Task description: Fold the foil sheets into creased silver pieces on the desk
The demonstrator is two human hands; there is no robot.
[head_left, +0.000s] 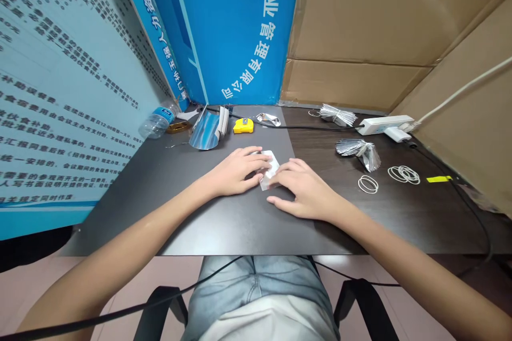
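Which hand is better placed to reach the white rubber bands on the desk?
Probably the right hand: it lies between the folded foil piece and the rubber bands, while the left hand lies beyond that piece.

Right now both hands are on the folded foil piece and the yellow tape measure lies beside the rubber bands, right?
No: the yellow tape measure is not beside the rubber bands; the head view shows it at the far edge of the desk, beside the bent foil sheet. The rest stands: the left hand and right hand are on the folded foil piece.
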